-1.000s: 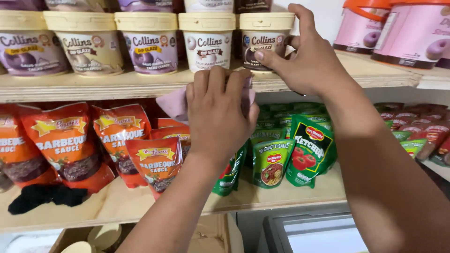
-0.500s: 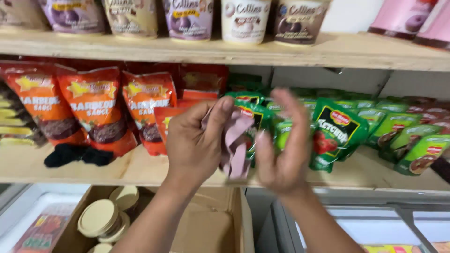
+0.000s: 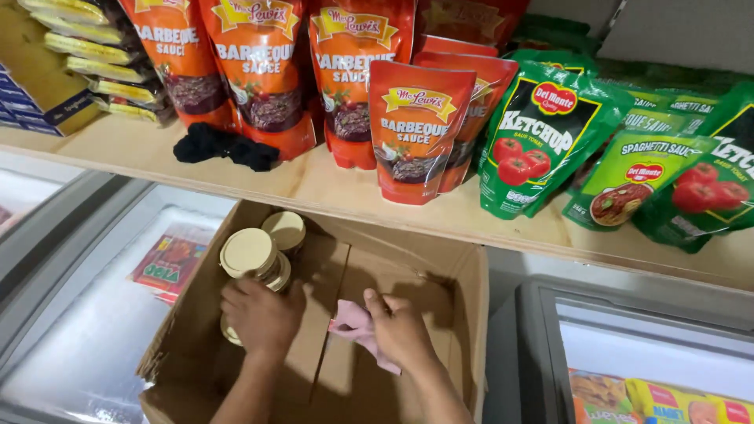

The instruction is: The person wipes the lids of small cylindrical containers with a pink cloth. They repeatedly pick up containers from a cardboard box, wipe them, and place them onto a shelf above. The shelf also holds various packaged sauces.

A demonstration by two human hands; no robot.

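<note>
Seen from the head: left hand down in the cardboard box, fingers closed around a tub with a tan lid. Right hand pinching a pink cloth on the box floor. Best to grip the tub by its sides and lift straight up. More tubs stacked in the box.

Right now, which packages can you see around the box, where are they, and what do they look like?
Red-orange sauce pouches: shelf centre, upright.
Green pouches: shelf right, tomato pictures.
Yellow packets: shelf left, stacked flat.
Cream-lidded tubs: in cardboard box, by left hand.
Pink cloth: under right hand.
</note>
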